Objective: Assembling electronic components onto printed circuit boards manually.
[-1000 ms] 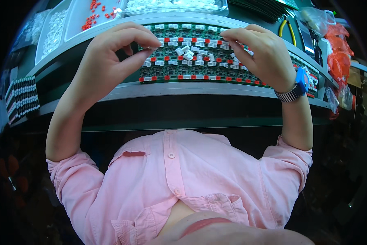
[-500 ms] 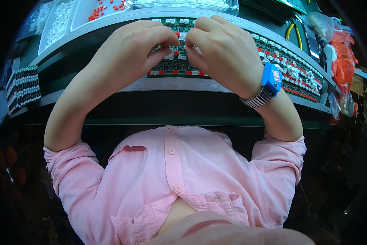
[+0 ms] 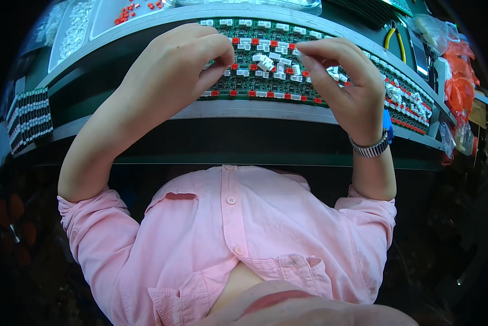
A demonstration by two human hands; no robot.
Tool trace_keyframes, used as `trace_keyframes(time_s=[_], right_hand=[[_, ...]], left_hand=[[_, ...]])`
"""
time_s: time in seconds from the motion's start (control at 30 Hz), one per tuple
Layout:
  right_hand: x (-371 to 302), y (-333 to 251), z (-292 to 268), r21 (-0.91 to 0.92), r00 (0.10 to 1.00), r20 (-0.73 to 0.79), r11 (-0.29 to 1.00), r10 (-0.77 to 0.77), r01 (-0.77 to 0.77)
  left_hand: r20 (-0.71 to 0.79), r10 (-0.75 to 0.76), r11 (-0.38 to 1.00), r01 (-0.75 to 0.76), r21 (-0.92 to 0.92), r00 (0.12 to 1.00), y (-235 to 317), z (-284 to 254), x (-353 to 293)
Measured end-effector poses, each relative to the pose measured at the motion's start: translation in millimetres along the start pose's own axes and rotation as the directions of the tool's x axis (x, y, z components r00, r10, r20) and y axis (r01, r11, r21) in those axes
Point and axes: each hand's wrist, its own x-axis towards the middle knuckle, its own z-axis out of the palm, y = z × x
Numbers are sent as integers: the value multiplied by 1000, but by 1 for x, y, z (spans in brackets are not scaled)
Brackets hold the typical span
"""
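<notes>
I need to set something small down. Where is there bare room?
The dark strip between the board stack and the left forearm looks bare; so does the one between the front metal rail and the pink shirt, though depth is unclear. Crowded: between left hand and right hand, loose white connectors lie on circuit boards.

2 arms [image 3: 100, 133] reach forward, bent. The left hand [image 3: 181, 62] curls; the right hand [image 3: 358, 81] has its thumb [image 3: 318, 70] near 1 finger [image 3: 326, 48].

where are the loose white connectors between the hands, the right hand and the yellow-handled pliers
loose white connectors [image 3: 265, 64]: head view, on one piece's upper side
right hand [image 3: 358, 84]: head view, on its back
yellow-handled pliers [image 3: 401, 46]: head view, on the right-hand handle
</notes>
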Motion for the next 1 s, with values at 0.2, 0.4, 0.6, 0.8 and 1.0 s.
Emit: trace_keyframes(time_s=[0.2, 0.4, 0.6, 0.8, 1.0], right_hand=[[-19, 2, -18, -29, 997, 12, 997, -73, 73], [-38, -3, -22, -169, 996, 75, 985, 41, -28], [-42, -5, -22, -423, 974, 226, 899, -19, 116], [-37, -3, -22, -464, 952, 277, 850, -129, 250], [1, -27, -11, -507, 925, 321, 787, -206, 351]], left_hand=[[-18, 125, 989, -123, 77, 992, 1, -5, 15], [55, 217, 962, -223, 155, 975, 0, 6, 38], [170, 158, 982, -172, 72, 973, -8, 2, 33], [-126, 124, 948, -155, -277, 984, -8, 2, 18], [32, -4, 919, 17, -394, 999, -7, -12, 2]])
